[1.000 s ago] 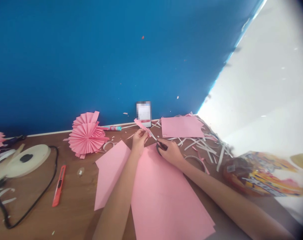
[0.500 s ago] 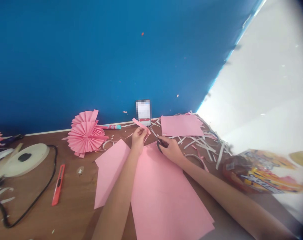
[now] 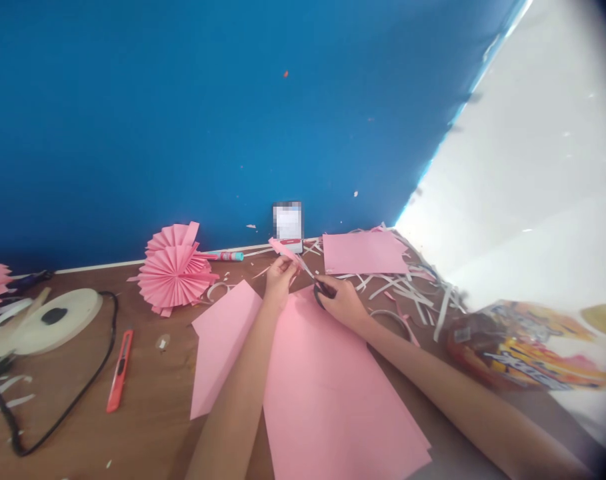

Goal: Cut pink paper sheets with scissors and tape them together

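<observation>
Brown surface (image 3: 153, 427) carries pink sheets (image 3: 327, 400) beneath the forearms (image 3: 423, 373), where pressure could crease the paper. Further off, the right hand (image 3: 345, 303) curls its fingers round the scissors (image 3: 327, 290); the fingers of the left hand (image 3: 279, 283) pinch a pink strip (image 3: 283, 249) right beside the blades, so a slip might nick them or skew the cut. A forward jerk could topple the phone (image 3: 287, 221) propped against the blue wall (image 3: 207, 120)

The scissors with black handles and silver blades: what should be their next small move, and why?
Perhaps steer the black-handled metal scissors slightly away from the left hand before any snip. The right hand points them at the narrow pink paper strip, very near where the left hand pinches it; whether the blades touch the paper is unclear.
</observation>
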Demonstrator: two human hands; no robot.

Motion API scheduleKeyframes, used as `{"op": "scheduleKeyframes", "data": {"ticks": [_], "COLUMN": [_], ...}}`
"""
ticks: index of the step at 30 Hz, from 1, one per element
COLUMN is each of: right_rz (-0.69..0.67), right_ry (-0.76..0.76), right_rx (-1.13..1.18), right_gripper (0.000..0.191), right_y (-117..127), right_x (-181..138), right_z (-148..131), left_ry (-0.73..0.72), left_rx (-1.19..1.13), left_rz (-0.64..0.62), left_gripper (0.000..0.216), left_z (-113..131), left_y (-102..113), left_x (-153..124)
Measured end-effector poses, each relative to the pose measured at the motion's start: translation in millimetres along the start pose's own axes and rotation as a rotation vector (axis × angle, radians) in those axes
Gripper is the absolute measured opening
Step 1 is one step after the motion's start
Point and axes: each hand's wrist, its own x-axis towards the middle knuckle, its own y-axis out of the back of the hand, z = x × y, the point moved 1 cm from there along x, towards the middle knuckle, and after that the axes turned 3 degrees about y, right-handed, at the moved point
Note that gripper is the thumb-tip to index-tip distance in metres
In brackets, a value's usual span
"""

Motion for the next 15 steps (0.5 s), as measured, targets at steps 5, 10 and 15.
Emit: {"op": "scheduleKeyframes", "data": {"ticks": [5, 10, 15], "right_rz": [0.010, -0.009, -0.013], "right_ry": [-0.002, 0.011, 0.003], "right_rx": [-0.008, -0.008, -0.015], "right_gripper": [0.029, 0.031, 0.032], "right_y": [-2.1, -1.6, -1.0], "right_x": [0.2, 0.5, 0.4], "right_z": [3.9, 2.2, 2.0], "left_ry": [-0.041, -0.020, -0.006], "left_rx": [0.011, -0.003, 0.000], "left_rz": [-0.020, -0.002, -0.005], "left_gripper": [0.028, 0.026, 0.024], "left_z": [-0.7, -1.7, -0.2], "left_y": [0.9, 1.2, 0.1], "left_x": [0.8, 1.6, 0.8]}}
